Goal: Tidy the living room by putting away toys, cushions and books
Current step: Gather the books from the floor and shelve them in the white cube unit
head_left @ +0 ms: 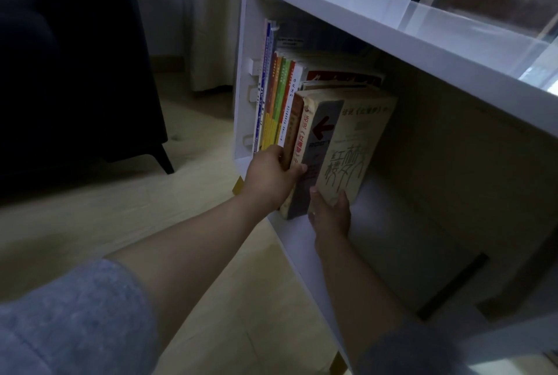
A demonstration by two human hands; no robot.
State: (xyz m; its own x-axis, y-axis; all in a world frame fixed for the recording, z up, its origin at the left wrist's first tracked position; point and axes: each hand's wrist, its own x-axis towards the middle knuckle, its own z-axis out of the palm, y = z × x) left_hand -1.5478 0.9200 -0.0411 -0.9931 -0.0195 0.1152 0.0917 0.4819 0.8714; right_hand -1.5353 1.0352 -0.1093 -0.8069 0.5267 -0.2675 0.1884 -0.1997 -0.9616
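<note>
Gripping shelved books (347, 139), left hand (270, 178) and right hand (330, 217) reach into a white cabinet (377, 39).

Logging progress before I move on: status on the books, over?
Left hand grips shelved books by spines. Right hand holds beige book, standing against row in white shelf. Nothing visible blocking.
</note>
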